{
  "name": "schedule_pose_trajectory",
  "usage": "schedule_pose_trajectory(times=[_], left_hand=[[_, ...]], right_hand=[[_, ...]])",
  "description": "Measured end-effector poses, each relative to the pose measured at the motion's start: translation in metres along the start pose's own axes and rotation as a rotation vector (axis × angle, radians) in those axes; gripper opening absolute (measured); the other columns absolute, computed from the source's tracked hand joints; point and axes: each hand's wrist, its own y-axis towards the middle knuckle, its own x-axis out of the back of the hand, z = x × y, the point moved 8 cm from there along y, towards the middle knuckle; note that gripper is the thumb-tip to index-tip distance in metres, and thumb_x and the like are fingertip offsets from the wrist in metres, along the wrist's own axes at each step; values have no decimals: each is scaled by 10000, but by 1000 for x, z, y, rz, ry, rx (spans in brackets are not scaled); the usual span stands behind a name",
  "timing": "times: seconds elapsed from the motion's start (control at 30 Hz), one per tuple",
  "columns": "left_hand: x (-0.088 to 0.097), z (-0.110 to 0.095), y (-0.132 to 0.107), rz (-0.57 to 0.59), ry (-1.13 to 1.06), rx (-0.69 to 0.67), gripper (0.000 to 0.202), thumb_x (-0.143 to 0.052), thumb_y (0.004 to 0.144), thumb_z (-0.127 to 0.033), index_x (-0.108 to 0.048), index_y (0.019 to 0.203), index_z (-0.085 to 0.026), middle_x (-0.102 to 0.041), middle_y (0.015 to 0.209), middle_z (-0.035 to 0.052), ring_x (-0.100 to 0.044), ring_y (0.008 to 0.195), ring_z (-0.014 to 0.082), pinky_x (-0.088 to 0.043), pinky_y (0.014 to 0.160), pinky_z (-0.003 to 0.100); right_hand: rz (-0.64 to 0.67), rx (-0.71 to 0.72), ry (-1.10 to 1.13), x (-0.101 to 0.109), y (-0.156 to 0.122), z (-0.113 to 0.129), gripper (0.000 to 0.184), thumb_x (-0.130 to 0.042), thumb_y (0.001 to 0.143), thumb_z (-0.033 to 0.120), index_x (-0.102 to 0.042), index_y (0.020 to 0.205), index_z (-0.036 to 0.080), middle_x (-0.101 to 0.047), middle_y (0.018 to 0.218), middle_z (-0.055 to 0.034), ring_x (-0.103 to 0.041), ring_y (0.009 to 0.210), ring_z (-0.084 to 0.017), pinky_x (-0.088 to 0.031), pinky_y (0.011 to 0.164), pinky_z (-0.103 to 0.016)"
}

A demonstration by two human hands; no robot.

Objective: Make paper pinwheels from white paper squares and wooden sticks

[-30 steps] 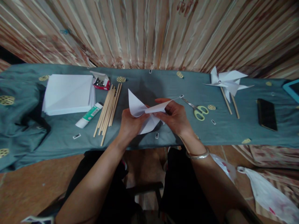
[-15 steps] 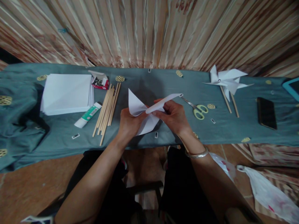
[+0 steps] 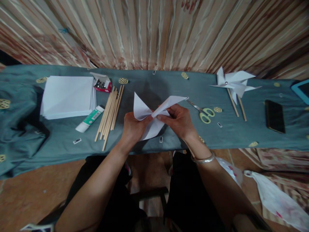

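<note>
right at the centre of the frame, the left hand (image 3: 133, 128) pins the paper (image 3: 154, 130) near its middle, the right hand (image 3: 180, 120) pinches it by the curled flap (image 3: 169, 103), and if either grip slackens that curl could spring open, while squeezing hard might crease it!

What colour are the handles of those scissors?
The handles are pale yellow-green; head view.

Head cam, worn, facing fwd & steeply down.
Looks from above wearer's legs (image 3: 188, 193), fairly near: L hand (image 3: 134, 127) & R hand (image 3: 180, 120) approx mid-frame, tbl (image 3: 169, 83) spanning full width, curtain (image 3: 149, 35) up top, floor (image 3: 36, 193) at btm.
</note>
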Motion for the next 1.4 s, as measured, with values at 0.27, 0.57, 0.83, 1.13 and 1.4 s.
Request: schedule_pose_trajectory(times=[0.27, 0.57, 0.83, 1.13, 1.4], left_hand=[[0, 0, -1, -10, -19, 8, 209, -815, 626, -253, -777, 787, -127, -782, 783, 61, -718, 710, 201, -545, 611, 244], [-2, -3, -1, 6, -26, -8, 196, -817, 632, -252, -775, 777, -128, -784, 782, 60, -731, 724, 202, -551, 617, 227], [-1, -2, 0, -6, 5, -15, 234, -815, 636, -287, -770, 785, -112, -781, 770, 70, -732, 714, 213, -562, 605, 249], [-1, 2, 1, 15, 13, -23, 261, -818, 643, -325, -771, 805, -126, -783, 792, 67, -735, 739, 222, -565, 625, 257], [2, 3, 1, -17, 32, -16, 245, -816, 633, -292, -771, 810, -129, -780, 796, 77, -732, 746, 233, -564, 630, 264]], right_hand=[[-5, -7, 51, -2, -1, 2, 260, -816, 665, 290, -684, 870, 203, -777, 913, -37, -721, 897, -222, -581, 813, -390], [-10, -26, 54, -1, 0, -2, 259, -838, 647, 296, -692, 847, 220, -778, 901, -27, -722, 896, -226, -586, 820, -403], [-9, -18, 12, -2, 0, -2, 275, -825, 658, 334, -687, 857, 204, -769, 903, -40, -716, 903, -230, -574, 828, -404], [-23, -35, 44, -3, -1, -3, 280, -836, 640, 334, -694, 847, 211, -773, 890, -34, -720, 890, -228, -580, 821, -404], [-45, -30, 65, -3, -1, -3, 229, -787, 653, 243, -698, 861, 206, -775, 905, -26, -719, 900, -224, -579, 812, -385]])
